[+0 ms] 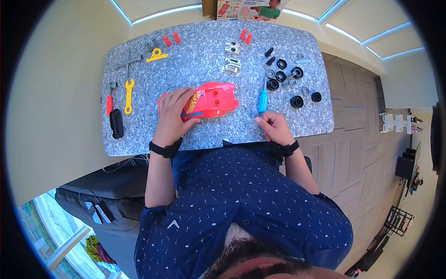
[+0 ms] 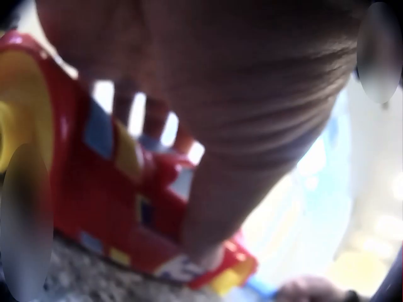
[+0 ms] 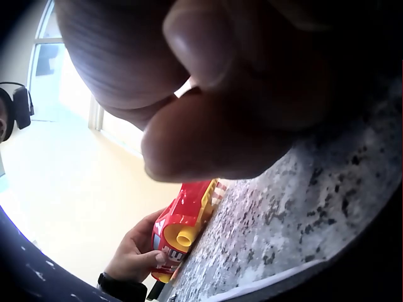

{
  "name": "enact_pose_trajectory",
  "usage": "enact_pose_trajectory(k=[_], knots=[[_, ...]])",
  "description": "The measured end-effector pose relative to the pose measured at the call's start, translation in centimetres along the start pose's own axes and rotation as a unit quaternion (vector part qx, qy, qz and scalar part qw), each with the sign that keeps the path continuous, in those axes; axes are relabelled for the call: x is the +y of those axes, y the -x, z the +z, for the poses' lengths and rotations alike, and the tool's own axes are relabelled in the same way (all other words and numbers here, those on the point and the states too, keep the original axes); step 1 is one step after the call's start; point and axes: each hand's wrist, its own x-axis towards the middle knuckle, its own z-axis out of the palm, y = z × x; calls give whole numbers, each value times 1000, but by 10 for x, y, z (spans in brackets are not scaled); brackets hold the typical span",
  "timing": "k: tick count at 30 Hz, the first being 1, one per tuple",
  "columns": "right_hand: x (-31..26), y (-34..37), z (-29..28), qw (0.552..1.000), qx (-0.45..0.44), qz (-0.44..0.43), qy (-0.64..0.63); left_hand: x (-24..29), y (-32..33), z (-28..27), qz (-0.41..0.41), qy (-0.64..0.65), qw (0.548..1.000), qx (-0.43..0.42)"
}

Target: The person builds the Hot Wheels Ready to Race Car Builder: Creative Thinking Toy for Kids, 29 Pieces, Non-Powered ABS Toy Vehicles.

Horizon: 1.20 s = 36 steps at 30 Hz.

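A red toy car body (image 1: 218, 98) lies on the speckled grey table (image 1: 241, 132). The left hand (image 1: 174, 111) grips its left end from above, fingers over the top and thumb along the near side; the left wrist view shows this hand (image 2: 208, 94) arched over the car (image 2: 82, 170). The right hand (image 1: 276, 127) is at the table's front edge with fingers curled, just below a blue-handled screwdriver (image 1: 263, 101). In the right wrist view the curled fingers (image 3: 208, 135) hold nothing visible, and the car (image 3: 182, 217) is beyond.
Black wheels (image 1: 297, 102) and small grey parts lie at right. Silver pieces (image 1: 232, 65) and red pegs (image 1: 246, 36) are behind the car. A yellow wrench (image 1: 129, 96), grey cross-shaped piece (image 1: 127, 63), red-handled tool (image 1: 109, 105) and black part (image 1: 116, 123) lie left.
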Motion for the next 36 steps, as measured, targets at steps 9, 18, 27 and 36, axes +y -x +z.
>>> enact_pose_trajectory(k=[9,18,27,36], knots=[[-2,1,1,1000,5,-7,17,-6,2,-2,19,19,1000,-5],[-3,2,4,1000,13,-8,18,-6,2,-2,15,22,1000,-7],[0,4,7,999,21,-5,27,-4,7,0,15,10,1000,3],[-49,9,-2,954,138,-182,194,-6,12,1,21,0,1000,8]])
